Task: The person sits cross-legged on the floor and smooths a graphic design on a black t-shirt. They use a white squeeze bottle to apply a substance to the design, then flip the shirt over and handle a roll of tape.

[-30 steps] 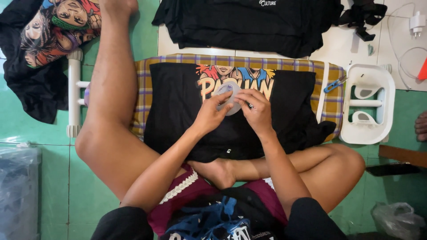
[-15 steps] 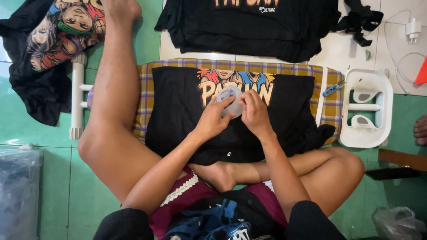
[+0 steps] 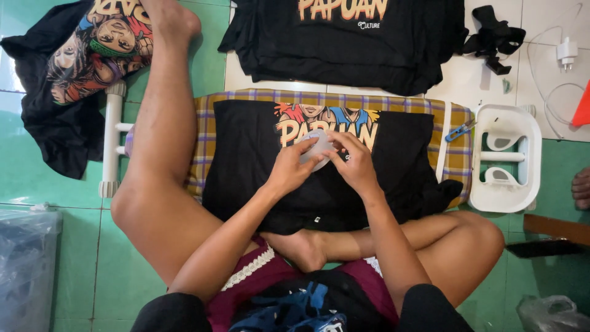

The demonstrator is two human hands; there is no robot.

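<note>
Nearest the camera, the person sits on the green tiled floor (image 3: 74, 246) with one leg folded under and the other stretched out past the low ironing board (image 3: 209, 123), which has a checked purple and yellow cover. A black T-shirt (image 3: 258, 178) with a colourful print lies flat on the board. Above the middle of that shirt both hands meet around a small clear plastic disc (image 3: 318, 147), perhaps a roll of tape. The left hand (image 3: 290, 167) has its grip closed on the disc's near left edge, thumb and fingers curled round it. The right hand (image 3: 354, 165) has its grip pinched on the disc's right edge, fingertips touching it. The disc sits just over the shirt's printed chest.

To the right of the board, a small blue thread snipper (image 3: 460, 130) rests on the cover's edge, and beyond it stands the board's white iron rest (image 3: 505, 158). Left of the board, a crumpled black printed shirt (image 3: 67, 80) lies on the floor. Past the board's far edge lie a second black printed T-shirt (image 3: 344, 43), a black strap (image 3: 495, 38) and a white charger with cable (image 3: 566, 52)
</note>
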